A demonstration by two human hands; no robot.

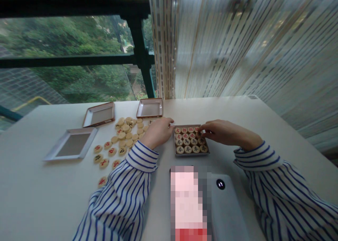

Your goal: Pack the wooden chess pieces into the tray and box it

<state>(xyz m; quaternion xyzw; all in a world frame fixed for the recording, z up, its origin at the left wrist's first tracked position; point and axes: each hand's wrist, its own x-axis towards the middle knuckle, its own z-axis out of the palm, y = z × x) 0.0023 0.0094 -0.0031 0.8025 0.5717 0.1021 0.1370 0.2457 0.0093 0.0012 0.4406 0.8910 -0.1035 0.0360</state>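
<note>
**Just right of centre, round pieces (pixel 187 142) are sitting in rows in a shallow box (pixel 192 154)**

Right of centre, the right hand (pixel 224 131) is bending its fingertips onto a piece at the box's right side; the view is not showing whether it is pinching that piece or only touching it. At centre, the left hand (pixel 158 131) is curving its fingers beside the box's upper left corner, and I cannot tell whether it is gripping anything. Left of centre, loose pieces (pixel 122 135) are lying scattered, some showing red or black characters. Around them, three shallow trays (pixel 72 146) are resting on the white tabletop (pixel 34 184). At the bottom, a phone (pixel 187 198) is lying beside a pale device (pixel 229 205).
</note>
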